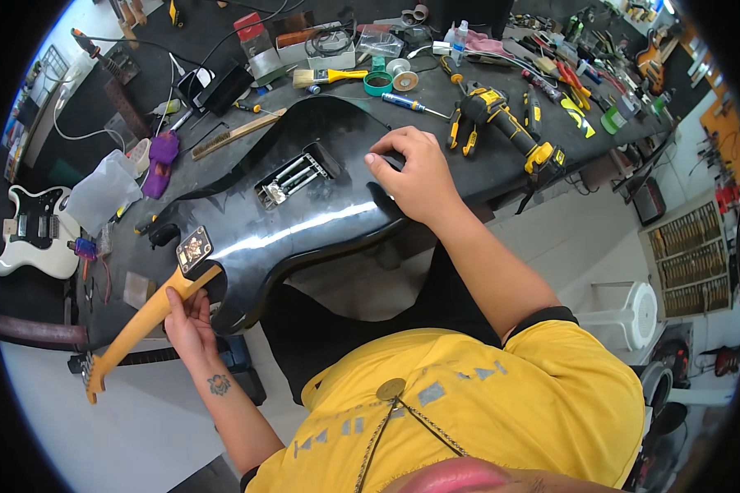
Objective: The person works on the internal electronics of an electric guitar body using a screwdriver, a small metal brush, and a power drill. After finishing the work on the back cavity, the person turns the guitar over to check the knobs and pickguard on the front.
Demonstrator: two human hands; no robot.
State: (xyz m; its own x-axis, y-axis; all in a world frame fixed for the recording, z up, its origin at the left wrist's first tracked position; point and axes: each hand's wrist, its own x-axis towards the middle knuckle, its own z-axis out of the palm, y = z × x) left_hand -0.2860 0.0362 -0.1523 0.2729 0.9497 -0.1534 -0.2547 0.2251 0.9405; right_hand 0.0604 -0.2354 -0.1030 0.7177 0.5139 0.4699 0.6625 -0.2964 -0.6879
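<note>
A black electric guitar [255, 238] lies face down across the bench edge and over my lap, its glossy back up. An open cavity in the back shows tremolo springs [294, 179]. A shiny metal neck plate [195, 250] covers the neck joint. My left hand [191, 324] is closed round the pale wooden neck [144, 323] near that joint, thumb on its back. At the body's right end, my right hand [417, 174] bends its fingers over the edge, the thumb above the black back. Its fingertips are partly hidden.
Right of the guitar lie a yellow-black power tool [501, 119] and pliers [462, 131]. Behind it are a screwdriver [407, 103], a paintbrush [329, 76] and a solder spool [402, 76]. A white guitar body [37, 230] is at far left, a white stool [633, 316] at right.
</note>
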